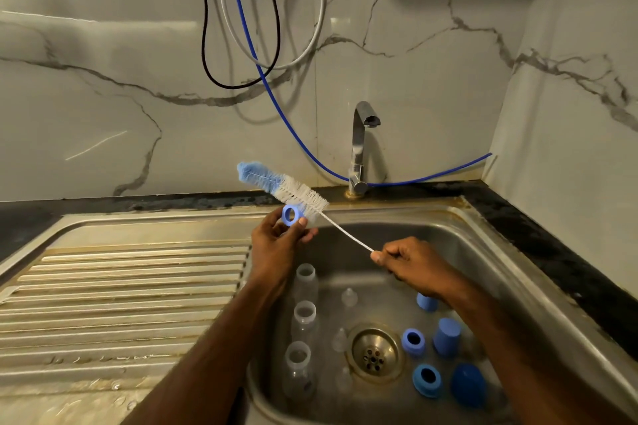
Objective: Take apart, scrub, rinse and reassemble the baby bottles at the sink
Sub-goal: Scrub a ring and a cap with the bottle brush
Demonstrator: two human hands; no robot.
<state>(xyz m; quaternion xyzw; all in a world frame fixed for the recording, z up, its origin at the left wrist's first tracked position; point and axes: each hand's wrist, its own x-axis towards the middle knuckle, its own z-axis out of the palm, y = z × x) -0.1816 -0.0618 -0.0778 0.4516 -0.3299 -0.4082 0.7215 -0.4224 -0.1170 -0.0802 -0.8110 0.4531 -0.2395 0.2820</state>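
Now we hold a blue ring [292, 215] pinched in our left hand [276, 245], above the sink [483, 252]. Our right hand [412, 260] grips the wire handle of the bottle brush [281, 187], whose bristles touch the ring. Three clear bottles [303, 321] lie inside the sink, left of the drain [374, 352].

Blue collar ring [292, 215] held up, three clear bottles [304, 320] standing in sink

No text, label or number is readable anywhere.
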